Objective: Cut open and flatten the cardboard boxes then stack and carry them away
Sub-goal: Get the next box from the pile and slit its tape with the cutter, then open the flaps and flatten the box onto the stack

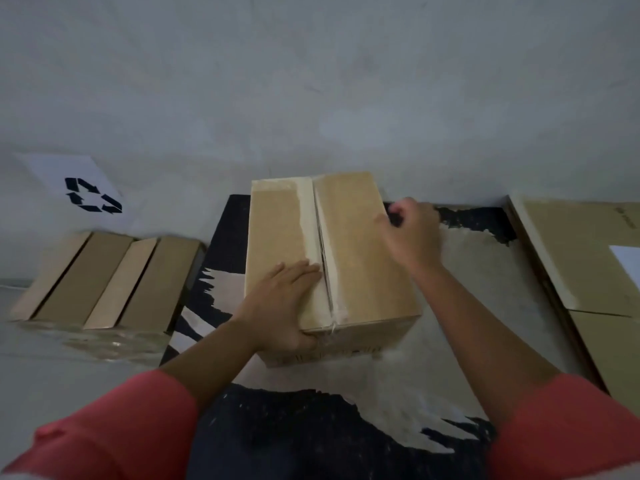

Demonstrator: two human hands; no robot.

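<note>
A: What is seen at the bottom of the frame?
B: Two red sleeves (114, 427) are seen there, over a dark, worn surface (294, 438).
A: And where is the box found?
B: The cardboard box (363, 258) is set on that surface, at the centre. Its top seam is covered with pale tape (310, 233). The left hand (287, 303) is laid flat on the lid, fingers straight, beside the tape. The right hand (408, 233) is curled round a small dark thing (395, 216) at the right edge of the box; what it is cannot be told.
A: What is seen farther?
B: At middle left, flattened boxes (104, 282) are laid, with a sheet with a recycling sign (79, 188) above them. A large cardboard piece (581, 258) is seen at the right edge.
</note>
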